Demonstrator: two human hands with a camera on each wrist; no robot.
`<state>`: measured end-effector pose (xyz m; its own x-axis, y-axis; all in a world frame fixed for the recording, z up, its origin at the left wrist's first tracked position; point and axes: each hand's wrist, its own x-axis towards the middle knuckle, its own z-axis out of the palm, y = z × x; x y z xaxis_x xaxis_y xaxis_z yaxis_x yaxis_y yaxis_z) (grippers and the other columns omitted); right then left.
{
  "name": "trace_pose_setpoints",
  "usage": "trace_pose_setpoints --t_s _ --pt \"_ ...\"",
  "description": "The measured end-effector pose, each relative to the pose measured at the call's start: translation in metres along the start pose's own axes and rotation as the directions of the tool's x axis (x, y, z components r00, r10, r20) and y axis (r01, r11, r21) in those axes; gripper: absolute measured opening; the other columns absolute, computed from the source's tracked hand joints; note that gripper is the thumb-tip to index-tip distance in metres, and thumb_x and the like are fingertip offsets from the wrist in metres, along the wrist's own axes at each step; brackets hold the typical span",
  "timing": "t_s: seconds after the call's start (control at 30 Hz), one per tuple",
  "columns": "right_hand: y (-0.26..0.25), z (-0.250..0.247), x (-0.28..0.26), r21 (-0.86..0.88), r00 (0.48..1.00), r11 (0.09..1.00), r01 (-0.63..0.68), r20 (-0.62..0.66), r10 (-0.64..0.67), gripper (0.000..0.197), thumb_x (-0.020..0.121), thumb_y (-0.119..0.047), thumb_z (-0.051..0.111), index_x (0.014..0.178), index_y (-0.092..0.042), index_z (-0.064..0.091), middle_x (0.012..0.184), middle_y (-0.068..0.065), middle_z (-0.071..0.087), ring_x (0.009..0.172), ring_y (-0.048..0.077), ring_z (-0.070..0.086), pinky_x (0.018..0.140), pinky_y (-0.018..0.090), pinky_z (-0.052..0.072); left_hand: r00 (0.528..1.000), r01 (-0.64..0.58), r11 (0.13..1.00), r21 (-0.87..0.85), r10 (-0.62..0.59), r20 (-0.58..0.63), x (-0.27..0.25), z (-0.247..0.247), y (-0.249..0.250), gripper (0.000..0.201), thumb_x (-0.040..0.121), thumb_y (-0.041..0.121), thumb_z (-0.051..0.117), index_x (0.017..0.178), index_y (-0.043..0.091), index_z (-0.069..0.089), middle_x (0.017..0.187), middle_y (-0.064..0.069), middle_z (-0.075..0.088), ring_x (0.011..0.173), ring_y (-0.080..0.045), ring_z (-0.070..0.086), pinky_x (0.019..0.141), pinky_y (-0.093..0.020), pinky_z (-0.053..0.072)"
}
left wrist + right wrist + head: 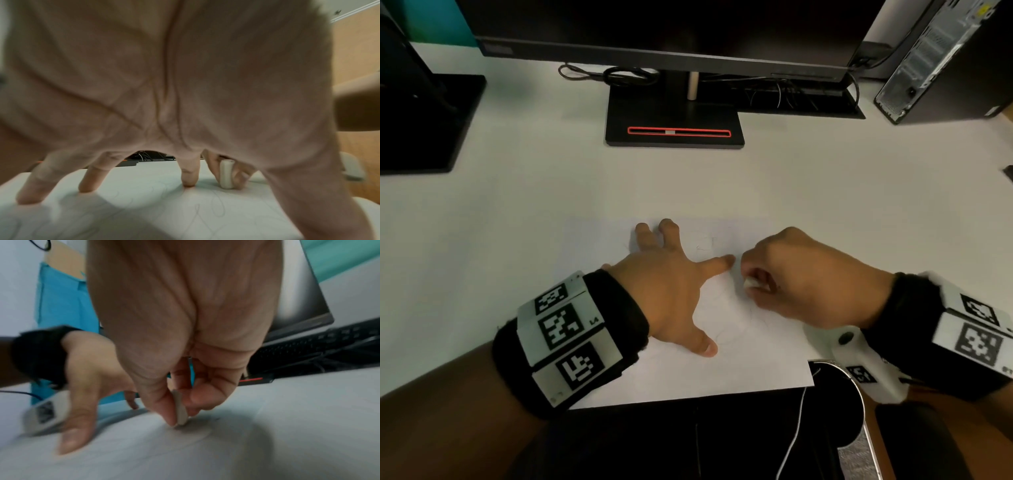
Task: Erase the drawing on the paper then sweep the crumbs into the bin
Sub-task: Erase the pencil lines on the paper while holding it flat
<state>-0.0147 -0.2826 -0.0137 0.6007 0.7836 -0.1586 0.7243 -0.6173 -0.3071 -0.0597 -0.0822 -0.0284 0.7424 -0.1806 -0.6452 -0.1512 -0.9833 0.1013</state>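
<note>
paper [722, 370] is lying flat at the counter's [859, 192] near edge | left hand [671, 294] is pressing it, fingers spread | right hand's [808, 277] grip is pinching the eraser [751, 283] upright, just right of the left forefinger | faint drawing [703, 241] is lying just beyond, nearer the right hand

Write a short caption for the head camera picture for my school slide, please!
Left hand presses the paper flat while right hand rubs a white eraser over the faint drawing.
</note>
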Motion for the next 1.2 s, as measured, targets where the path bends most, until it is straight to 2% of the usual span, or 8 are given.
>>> trace_pose_setpoints --t_s 0.07,0.2,0.33,0.5,0.63,0.93,1.07,1.2 --pt "-0.005 0.001 -0.002 0.039 0.999 0.999 0.025 0.037 -0.026 0.030 0.083 -0.015 0.063 0.063 -0.027 0.045 0.058 0.001 0.051 0.056 0.018 0.047 0.054 0.024 0.038 1.000 0.001 1.000 -0.002 -0.001 0.000 0.000 0.000 0.000 0.120 0.061 0.084 0.070 0.141 0.069 -0.019 0.153 -0.014 -0.024 0.144 -0.053 -0.022 0.103 -0.064 0.042" --pt "0.008 -0.002 0.002 -0.006 0.995 0.996 -0.083 -0.052 0.083 0.022 0.083 -0.016 0.062 0.065 -0.013 0.050 0.057 -0.001 0.049 0.054 0.015 0.045 0.056 0.035 0.045 1.000 0.013 1.000 0.014 -0.013 0.001 0.001 -0.001 0.002 0.119 0.064 0.085 0.067 0.142 0.066 -0.022 0.155 -0.016 -0.027 0.143 -0.054 -0.023 0.107 -0.063 0.039" --pt "-0.006 0.003 -0.002 -0.004 1.000 1.000 0.002 0.010 -0.002 0.023 0.084 -0.015 0.062 0.066 -0.013 0.047 0.058 -0.001 0.049 0.055 0.017 0.045 0.053 0.030 0.040 1.000 0.008 1.000 0.002 -0.008 -0.001 0.001 0.000 0.001 0.120 0.062 0.085 0.069 0.141 0.068 -0.020 0.153 -0.014 -0.025 0.143 -0.055 -0.021 0.103 -0.065 0.042" --pt "0.011 -0.005 0.001 -0.040 0.994 0.995 -0.096 -0.063 0.093 0.020 0.082 -0.016 0.062 0.066 -0.010 0.051 0.057 0.001 0.049 0.053 0.017 0.043 0.055 0.036 0.043 1.000 0.013 1.000 0.010 -0.013 0.005 0.001 0.000 0.002 0.120 0.064 0.085 0.067 0.141 0.065 -0.022 0.154 -0.016 -0.029 0.143 -0.054 -0.024 0.107 -0.065 0.038" --pt "-0.002 0.003 -0.006 -0.016 0.999 1.000 -0.026 0.024 0.026 0.022 0.084 -0.018 0.061 0.066 -0.013 0.048 0.059 -0.001 0.049 0.055 0.016 0.044 0.053 0.029 0.040 1.000 0.013 1.000 -0.007 -0.013 0.004 0.001 0.000 0.001 0.120 0.063 0.084 0.069 0.141 0.066 -0.020 0.153 -0.015 -0.028 0.143 -0.053 -0.024 0.106 -0.064 0.040" --pt "-0.001 0.003 -0.010 -0.013 0.999 0.999 -0.047 0.015 0.048 0.023 0.084 -0.018 0.062 0.066 -0.013 0.050 0.059 -0.001 0.049 0.054 0.015 0.044 0.053 0.031 0.041 1.000 0.016 1.000 0.011 -0.016 0.002 0.000 0.001 0.002 0.120 0.063 0.084 0.069 0.140 0.066 -0.022 0.153 -0.015 -0.027 0.144 -0.053 -0.022 0.105 -0.065 0.040" --pt "0.016 -0.003 -0.007 -0.023 0.991 0.992 -0.126 -0.056 0.125 0.018 0.084 -0.020 0.062 0.069 -0.010 0.056 0.060 0.002 0.055 0.057 0.019 0.051 0.060 0.040 0.047 1.000 0.020 0.999 0.025 -0.020 0.000 0.000 0.001 0.002 0.120 0.063 0.086 0.067 0.140 0.066 -0.024 0.154 -0.017 -0.028 0.144 -0.054 -0.021 0.106 -0.065 0.039" --pt "0.001 0.004 -0.012 -0.019 0.999 0.999 -0.039 0.009 0.039 0.019 0.085 -0.019 0.061 0.068 -0.012 0.053 0.060 0.001 0.052 0.056 0.017 0.047 0.056 0.032 0.042 1.000 0.024 1.000 0.013 -0.024 0.009 0.000 -0.001 0.003 0.121 0.064 0.084 0.068 0.140 0.066 -0.023 0.155 -0.016 -0.030 0.144 -0.054 -0.023 0.107 -0.066 0.037"
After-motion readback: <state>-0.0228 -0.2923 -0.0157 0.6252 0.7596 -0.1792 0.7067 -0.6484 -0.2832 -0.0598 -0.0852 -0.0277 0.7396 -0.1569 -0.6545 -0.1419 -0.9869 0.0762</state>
